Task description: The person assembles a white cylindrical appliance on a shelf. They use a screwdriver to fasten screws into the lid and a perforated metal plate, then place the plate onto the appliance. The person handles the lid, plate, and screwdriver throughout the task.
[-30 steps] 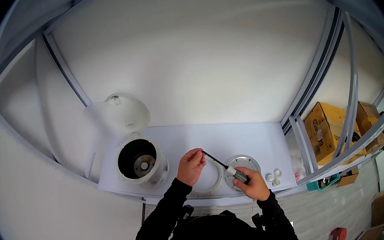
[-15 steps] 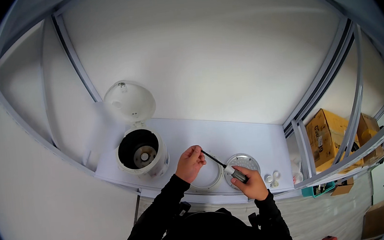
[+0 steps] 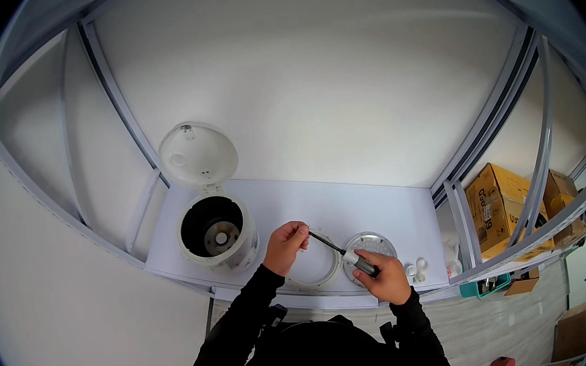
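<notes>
My right hand (image 3: pixel 386 278) is wrapped round the grey-and-white handle of a screwdriver (image 3: pixel 331 244), whose dark shaft points up and left. At its tip, the fingers of my left hand (image 3: pixel 286 248) are pinched together; whatever they hold there is hidden or too small to make out. Beneath both hands, a white ring (image 3: pixel 336 268) lies on the white table (image 3: pixel 352 198). A round metal disc with holes (image 3: pixel 378 242) is partly covered by my right hand. To the left stands a white rice cooker (image 3: pixel 245 241), lid raised, its dark inside showing a round heating plate.
Several small white round pieces (image 3: pixel 416 270) sit at the table's right end. Metal frame posts (image 3: pixel 465 225) rise beside them. Beyond are a yellow cardboard box (image 3: pixel 499 208) and a teal bin (image 3: pixel 486 287). A pale wall backs the table.
My left hand has shifted slightly left and down, its fingers still at the screwdriver's tip. The right hand and the screwdriver have barely moved.
</notes>
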Motion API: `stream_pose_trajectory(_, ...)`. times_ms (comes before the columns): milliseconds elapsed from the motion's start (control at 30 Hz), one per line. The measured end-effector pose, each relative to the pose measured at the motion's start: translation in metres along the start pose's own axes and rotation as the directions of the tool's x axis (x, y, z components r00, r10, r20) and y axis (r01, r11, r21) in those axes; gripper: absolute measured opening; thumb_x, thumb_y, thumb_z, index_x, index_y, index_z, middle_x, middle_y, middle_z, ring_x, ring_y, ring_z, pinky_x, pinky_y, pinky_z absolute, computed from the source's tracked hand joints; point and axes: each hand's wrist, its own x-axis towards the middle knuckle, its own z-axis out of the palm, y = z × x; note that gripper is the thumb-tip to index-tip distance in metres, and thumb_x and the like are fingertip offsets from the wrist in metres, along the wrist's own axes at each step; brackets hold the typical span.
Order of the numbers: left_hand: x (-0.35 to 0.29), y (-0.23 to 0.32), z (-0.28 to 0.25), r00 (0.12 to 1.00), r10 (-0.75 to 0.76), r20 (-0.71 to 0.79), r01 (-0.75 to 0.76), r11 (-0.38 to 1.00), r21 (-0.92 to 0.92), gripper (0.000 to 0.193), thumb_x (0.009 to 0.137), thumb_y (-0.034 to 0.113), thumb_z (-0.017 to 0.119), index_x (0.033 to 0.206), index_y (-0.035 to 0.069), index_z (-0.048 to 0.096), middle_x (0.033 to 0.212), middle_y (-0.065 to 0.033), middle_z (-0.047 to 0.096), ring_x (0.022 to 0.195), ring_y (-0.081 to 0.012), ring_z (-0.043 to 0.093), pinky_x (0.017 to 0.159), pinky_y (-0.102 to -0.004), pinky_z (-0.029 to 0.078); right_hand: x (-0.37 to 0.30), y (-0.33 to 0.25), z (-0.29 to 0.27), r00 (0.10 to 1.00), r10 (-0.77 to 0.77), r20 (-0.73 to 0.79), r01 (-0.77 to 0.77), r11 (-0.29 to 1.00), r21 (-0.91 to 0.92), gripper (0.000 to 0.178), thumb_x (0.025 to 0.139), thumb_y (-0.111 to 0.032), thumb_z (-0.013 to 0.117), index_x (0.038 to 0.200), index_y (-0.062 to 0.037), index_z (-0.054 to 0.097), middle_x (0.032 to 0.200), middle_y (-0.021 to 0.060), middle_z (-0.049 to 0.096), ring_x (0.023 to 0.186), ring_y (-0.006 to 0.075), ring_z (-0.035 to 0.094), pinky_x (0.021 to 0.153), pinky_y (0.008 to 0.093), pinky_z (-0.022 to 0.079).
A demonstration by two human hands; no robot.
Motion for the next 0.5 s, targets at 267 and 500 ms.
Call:
stream_pose_trajectory(267,-0.006,0.018,0.001,0.986,0.161,-0.044,-0.161,0.987,0.007,0.017,0.104,0.017,0.063,0.104,0.001,0.067,0.085,-0.0002,0.063,0.074,-0.0082,0.056,0.070,-0.0251,0.047,0.003,0.006,0.013,0.982,-0.009,0.191,-0.091,0.856,0.509,0.043,0.096,-0.014,0.072,0.136,-0.0002,0.061,0.098,0.0079,0.072,0.075,0.0181,0.067,0.071,0.0324,0.055)
stream_pose_trajectory(500,-0.018,0.045,-0.008,0.962,0.241,-0.127,-0.248,0.968,-0.043,0.019,0.104,0.019,0.064,0.102,0.001,0.067,0.082,-0.0002,0.062,0.070,-0.0078,0.054,0.066,-0.0247,0.044,0.013,-0.005,0.044,0.964,0.062,0.257,-0.202,0.802,0.563,0.039,0.099,-0.015,0.069,0.135,-0.0015,0.061,0.092,0.0069,0.070,0.073,0.0160,0.063,0.068,0.0310,0.052)
